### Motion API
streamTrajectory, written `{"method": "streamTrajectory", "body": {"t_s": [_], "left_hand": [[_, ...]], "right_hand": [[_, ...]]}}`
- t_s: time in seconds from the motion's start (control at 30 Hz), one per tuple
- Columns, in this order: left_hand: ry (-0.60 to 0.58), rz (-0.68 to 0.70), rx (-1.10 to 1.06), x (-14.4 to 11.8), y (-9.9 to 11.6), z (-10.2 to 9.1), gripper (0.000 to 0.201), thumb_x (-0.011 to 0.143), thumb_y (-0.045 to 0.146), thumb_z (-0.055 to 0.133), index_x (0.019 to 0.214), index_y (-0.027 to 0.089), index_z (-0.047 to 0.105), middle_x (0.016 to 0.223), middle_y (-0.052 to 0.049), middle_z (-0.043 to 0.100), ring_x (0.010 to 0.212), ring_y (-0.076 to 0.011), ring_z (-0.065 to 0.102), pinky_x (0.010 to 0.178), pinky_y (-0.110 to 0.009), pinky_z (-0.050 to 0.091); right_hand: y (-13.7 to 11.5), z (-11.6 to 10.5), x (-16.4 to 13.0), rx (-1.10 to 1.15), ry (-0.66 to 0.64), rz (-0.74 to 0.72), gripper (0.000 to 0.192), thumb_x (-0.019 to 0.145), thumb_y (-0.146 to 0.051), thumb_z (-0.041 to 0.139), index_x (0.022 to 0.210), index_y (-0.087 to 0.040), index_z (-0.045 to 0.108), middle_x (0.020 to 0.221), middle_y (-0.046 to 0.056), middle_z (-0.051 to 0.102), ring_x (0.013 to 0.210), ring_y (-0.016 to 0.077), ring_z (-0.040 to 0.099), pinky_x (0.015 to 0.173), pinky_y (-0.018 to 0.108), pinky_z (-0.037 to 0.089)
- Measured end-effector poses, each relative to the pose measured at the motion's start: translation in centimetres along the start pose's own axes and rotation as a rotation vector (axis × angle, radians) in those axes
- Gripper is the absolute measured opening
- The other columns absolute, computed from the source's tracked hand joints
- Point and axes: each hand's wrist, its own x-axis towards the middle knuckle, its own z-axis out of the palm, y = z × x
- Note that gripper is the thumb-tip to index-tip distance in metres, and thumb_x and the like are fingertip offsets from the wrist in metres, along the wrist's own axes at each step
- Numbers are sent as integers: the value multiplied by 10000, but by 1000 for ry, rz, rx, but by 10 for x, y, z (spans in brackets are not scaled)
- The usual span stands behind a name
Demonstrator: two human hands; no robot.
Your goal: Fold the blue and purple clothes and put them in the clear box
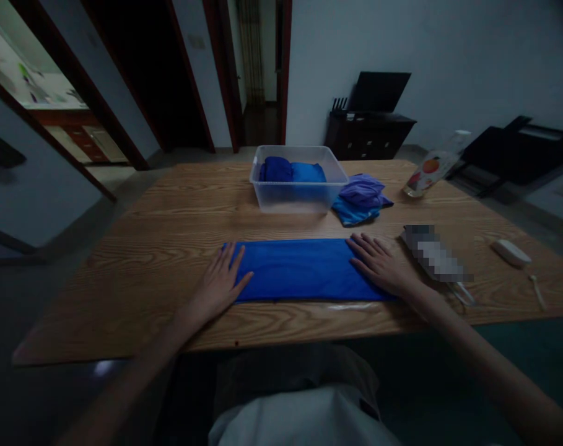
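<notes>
A blue cloth (300,269), folded into a long flat strip, lies crosswise near the front edge of the wooden table. My left hand (223,277) rests flat on its left end, fingers spread. On the right end lies my right hand (378,263), also flat with the fingers stretched out. Behind the cloth stands a clear plastic bin (293,198) holding a dark blue folded cloth (277,169) and a lighter blue one (308,173). A crumpled purple cloth (363,191) and a bright blue cloth (355,212) lie heaped against the bin's right side.
The wooden table (170,217) carries a clear bottle (432,167) at the back right. A blurred-out packet (434,254) lies just right of my right hand, with a white case (511,253) beyond it. A dark cabinet (369,136) stands by the wall.
</notes>
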Motion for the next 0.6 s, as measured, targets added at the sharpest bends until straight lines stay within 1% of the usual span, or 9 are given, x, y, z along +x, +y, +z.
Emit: {"method": "streamTrajectory", "body": {"t_s": [0.07,0.1,0.13,0.2,0.27,0.3,0.4,0.5,0.6], "left_hand": [[77,-204,13,4,-12,6,934,1079,684,438,1672,-32,359,1746,-339,318,1686,-457,234,1354,-648,297],[96,-267,5,7,-17,8,948,1061,693,455,1623,-70,408,1709,-370,362,1669,-481,264,1349,-653,299],[100,-292,-21,9,-22,9,923,1051,689,466,1579,-68,462,1679,-370,412,1651,-483,310,1351,-645,299],[104,-275,-123,13,-28,8,811,1039,678,483,1515,24,551,1644,-304,497,1610,-437,409,1357,-602,316],[129,-264,-252,15,-27,3,707,1028,683,508,1467,134,587,1598,-225,566,1548,-381,504,1337,-567,372],[141,-270,-314,16,-24,0,665,1027,682,520,1453,175,587,1566,-195,597,1511,-357,546,1319,-554,405],[144,-323,-457,14,-14,-8,639,1031,656,560,1500,223,512,1516,-164,635,1418,-326,635,1245,-532,498],[122,-365,-478,10,-1,-12,692,1041,628,581,1578,230,400,1589,-191,583,1439,-346,633,1206,-552,530],[103,-403,-415,3,8,-13,739,1038,618,605,1616,233,353,1614,-231,560,1443,-401,630,1156,-607,554]], "right_hand": [[-12,-5,-1,-52,91,14,678,1169,-525,305,1713,-130,395,1813,187,260,1714,365,146,1368,656,207],[-22,-9,-2,-66,127,9,672,1171,-515,317,1706,-116,404,1812,197,256,1716,366,131,1370,657,204],[-34,-13,-3,-67,147,-8,660,1174,-501,331,1703,-113,406,1809,199,265,1717,357,133,1373,649,211],[-67,-19,-6,-33,134,-83,618,1180,-465,364,1697,-131,416,1793,181,323,1715,322,170,1376,615,252],[-106,-20,-10,10,98,-168,595,1177,-438,417,1708,-170,402,1802,143,316,1716,304,174,1380,605,259],[-125,-18,-11,41,94,-200,615,1171,-430,443,1729,-181,365,1812,129,293,1719,305,157,1379,602,271],[-177,-8,-12,108,115,-180,696,1164,-424,473,1770,-162,249,1824,140,237,1717,301,167,1374,586,297],[-209,1,0,161,115,-155,735,1161,-494,473,1765,-136,259,1815,164,235,1703,315,222,1373,599,298],[-223,3,20,212,98,-138,775,1152,-555,463,1739,-72,315,1793,210,255,1691,347,253,1370,611,301]]}}
